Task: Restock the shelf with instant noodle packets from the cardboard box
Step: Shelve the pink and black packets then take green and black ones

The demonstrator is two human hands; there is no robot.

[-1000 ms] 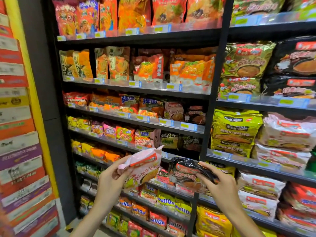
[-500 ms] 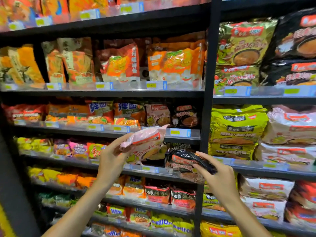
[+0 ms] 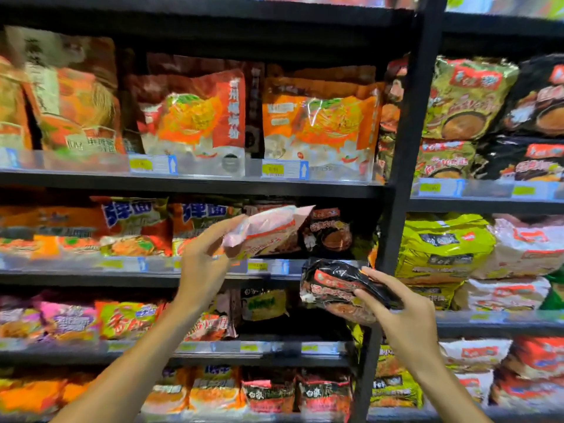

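My left hand [image 3: 201, 264] gripped the pink packet [image 3: 268, 228], its long axis tilted up toward the shelf slot [image 3: 360, 230] just ahead and right. My right hand [image 3: 396, 312] clutched the black packet [image 3: 338, 288], lower, at the upright post [image 3: 406, 166]. The left looked nearer.

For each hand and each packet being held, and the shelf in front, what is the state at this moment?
left hand: raised, gripping the pink packet.
pink packet: held tilted at the front of the second shelf row, not yet placed.
right hand: gripping the black packet.
black packet: held in the air before the upright post, not on a shelf.
shelf: stocked with packets; price tags on the front rail.
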